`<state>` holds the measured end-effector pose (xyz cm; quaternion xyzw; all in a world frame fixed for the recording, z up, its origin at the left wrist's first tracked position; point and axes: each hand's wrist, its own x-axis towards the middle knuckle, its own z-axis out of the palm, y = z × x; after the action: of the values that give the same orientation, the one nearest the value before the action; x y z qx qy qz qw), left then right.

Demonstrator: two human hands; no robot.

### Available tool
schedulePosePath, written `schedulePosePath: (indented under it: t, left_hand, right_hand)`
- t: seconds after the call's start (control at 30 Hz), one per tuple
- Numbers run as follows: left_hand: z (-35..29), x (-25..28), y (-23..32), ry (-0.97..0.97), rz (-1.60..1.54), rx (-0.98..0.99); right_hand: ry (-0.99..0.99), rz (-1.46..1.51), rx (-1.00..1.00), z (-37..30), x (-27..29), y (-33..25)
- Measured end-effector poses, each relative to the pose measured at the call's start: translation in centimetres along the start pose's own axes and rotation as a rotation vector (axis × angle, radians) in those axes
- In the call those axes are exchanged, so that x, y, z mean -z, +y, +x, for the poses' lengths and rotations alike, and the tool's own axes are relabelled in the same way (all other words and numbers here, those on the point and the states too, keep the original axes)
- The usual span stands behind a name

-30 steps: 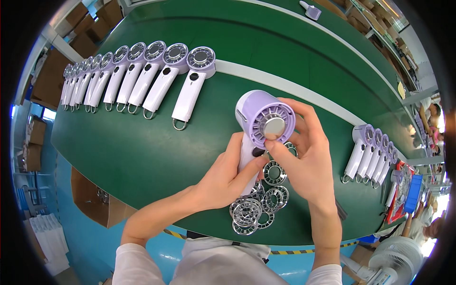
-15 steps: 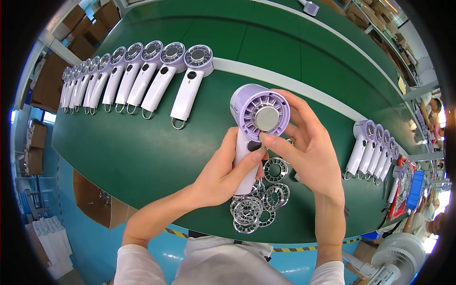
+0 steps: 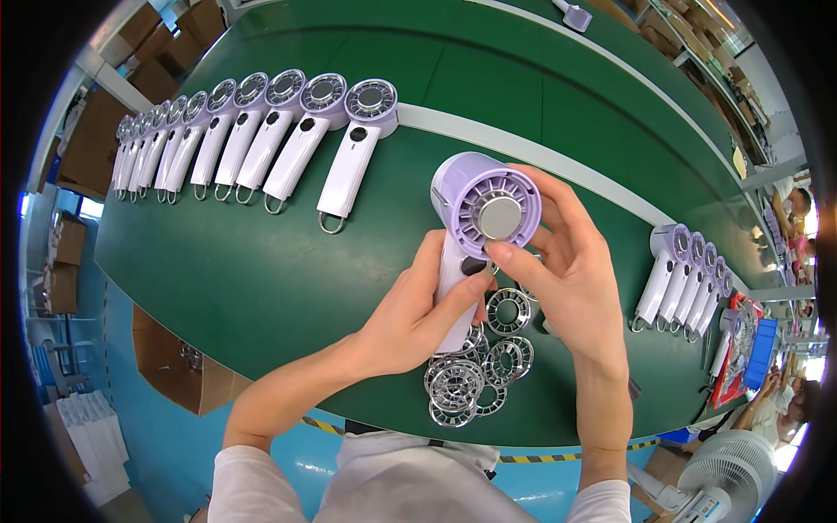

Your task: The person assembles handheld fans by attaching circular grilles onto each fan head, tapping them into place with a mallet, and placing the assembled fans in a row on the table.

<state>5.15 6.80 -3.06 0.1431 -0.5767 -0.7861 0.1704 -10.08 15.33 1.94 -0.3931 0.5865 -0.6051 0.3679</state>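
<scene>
Above the green table, a handheld fan (image 3: 486,207) with a lilac head and white handle is held between both hands. My left hand (image 3: 420,301) wraps the handle, its thumb lying beside the dark oval window. My right hand (image 3: 567,266) grips the head, fingers behind the rim and thumb at its lower front edge. A silver disc fills the centre of the head, with lilac slots around it and no chrome ring over them. Under the hands lies a loose pile of chrome rings (image 3: 455,385), partly hidden by the handle and the right hand.
A row of fans with chrome-ringed heads (image 3: 370,100) lies at the left. More lilac-headed fans (image 3: 670,240) lie at the right, near a blue bin (image 3: 760,353). An open cardboard box (image 3: 170,366) stands below the table's left edge. A white floor fan (image 3: 728,471) stands lower right.
The view has shifted slightly. The held fan sits a little further right in it, both hands keeping the same grip.
</scene>
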Motion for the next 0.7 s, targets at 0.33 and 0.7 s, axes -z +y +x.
schedulePosePath:
  t: [0.33, 0.7]
  left_hand:
    - [0.1, 0.0, -0.3, 0.069, 0.157, 0.006]
    - [2.1, 4.2, 1.9, 0.264, -0.034, 0.073]
  right_hand:
    - [0.138, -0.198, 0.079, -0.5, -1.2, -0.5]
    - [-0.130, -0.819, 0.121, 1.6, 2.2, 5.6]
